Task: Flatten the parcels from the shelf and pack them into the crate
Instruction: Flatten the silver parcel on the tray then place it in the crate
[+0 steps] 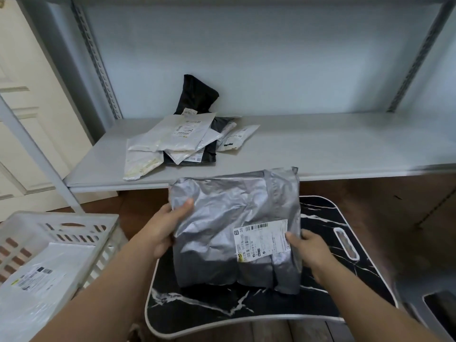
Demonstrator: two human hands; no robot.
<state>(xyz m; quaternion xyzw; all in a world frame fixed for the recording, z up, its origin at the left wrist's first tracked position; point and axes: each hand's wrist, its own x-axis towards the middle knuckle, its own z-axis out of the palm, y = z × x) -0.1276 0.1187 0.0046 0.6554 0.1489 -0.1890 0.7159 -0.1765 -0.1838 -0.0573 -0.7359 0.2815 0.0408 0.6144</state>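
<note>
A crumpled silver-grey parcel [229, 218] with a white shipping label is held in front of me, above a black marble-patterned board [328, 218]. My left hand [165, 225] grips its left edge, thumb on top. My right hand [308, 248] grips its right edge beside the label. On the grey shelf [333, 144] behind lies a pile of white parcels [172, 139] and a black parcel [197, 97] leaning against the back wall. A white slatted crate [74, 228] at the lower left holds a flat white parcel [42, 280].
A shelf upright [37, 154] stands between the crate and the shelf board. A cream door [24, 95] is at the far left. A dark object [441, 314] sits at the lower right corner, on a wooden floor.
</note>
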